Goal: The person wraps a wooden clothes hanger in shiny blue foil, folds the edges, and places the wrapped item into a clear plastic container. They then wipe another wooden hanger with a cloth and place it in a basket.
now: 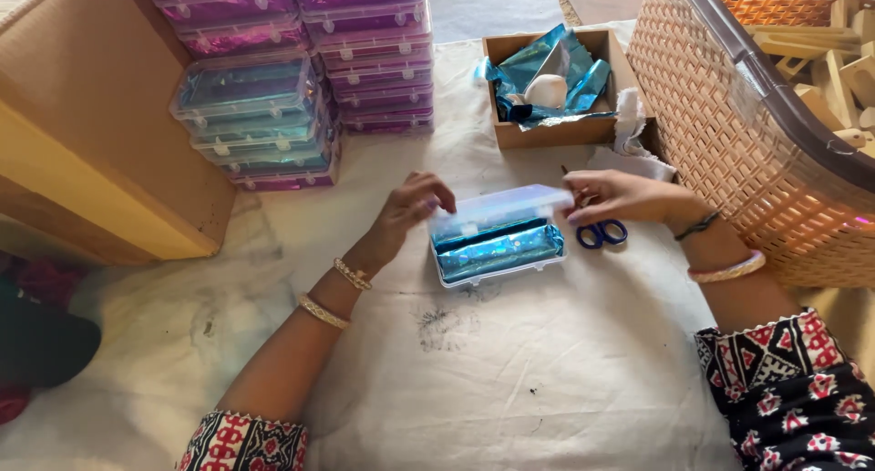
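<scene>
Both hands pinch the clear lid ends: left hand (415, 207), right hand (620, 198), fingers clamped, propping the foil-lined plastic box (497, 239) half-open; blue scissors (602, 233) just under the right fingers.

The scissors (601, 233) show only their blue handles; the blades lie hidden behind the right hand (622, 198) and the raised lid (500, 204). What the blue foil (498, 249) in the clear box (498, 269) wraps cannot be told. The woven basket (729, 116) and its wooden pieces (834, 56) are cut off by the right and top edges. The stacked boxes (301, 70) run past the top edge. A dark red shape (36, 330) at the left edge is too blurred to identify.
</scene>
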